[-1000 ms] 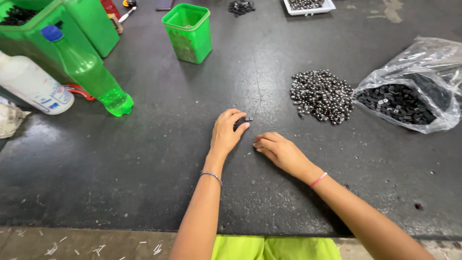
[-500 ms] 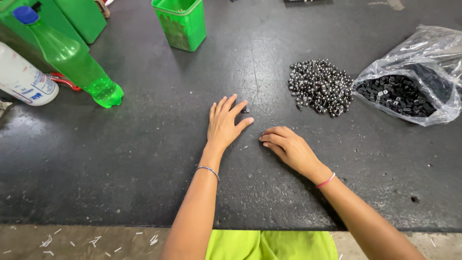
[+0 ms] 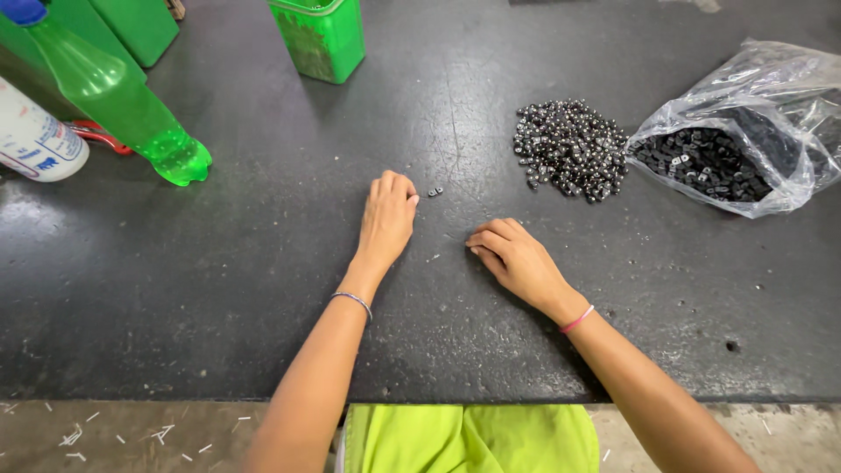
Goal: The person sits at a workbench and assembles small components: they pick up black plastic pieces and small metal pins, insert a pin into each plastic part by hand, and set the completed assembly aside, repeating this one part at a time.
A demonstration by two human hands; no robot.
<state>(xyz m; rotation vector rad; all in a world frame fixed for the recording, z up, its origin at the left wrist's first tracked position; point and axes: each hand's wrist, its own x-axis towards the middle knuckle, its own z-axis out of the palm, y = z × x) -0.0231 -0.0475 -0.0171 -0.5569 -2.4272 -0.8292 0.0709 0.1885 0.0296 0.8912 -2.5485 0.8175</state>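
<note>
So the person's left hand (image 3: 386, 217) lies palm-down on the dark table (image 3: 219, 280), fingers loosely curled together and its grip closed on nothing that can be seen, with a tiny dark metal piece (image 3: 434, 191) sitting just beside the fingertips, not quite touching. The right hand (image 3: 517, 257) rests near it, fingers tucked under, and it's honestly impossible to tell whether that grip has anything pinched in it. Biggest risk here is probably that little piece: it's small, hard and nearly the same colour as the table, so a nudge from a knuckle could flick it off or lose it in the scuffs. The heap of shiny round beads (image 3: 569, 149) is a worry too, since round glossy things likely roll if a sleeveless arm sweeps through, and they sit just beside the clear crinkly plastic bag (image 3: 771, 105) of blocky black bits, so the two lots could mix. The bag's mouth is open and floppy, so it could spill. The table surface looks rubbery, matte and scratched. On the far left a translucent green bottle (image 3: 114, 96) leans near a white bottle (image 3: 35, 140), and a square green tub (image 3: 322, 37) stands well apart from the hands.
</note>
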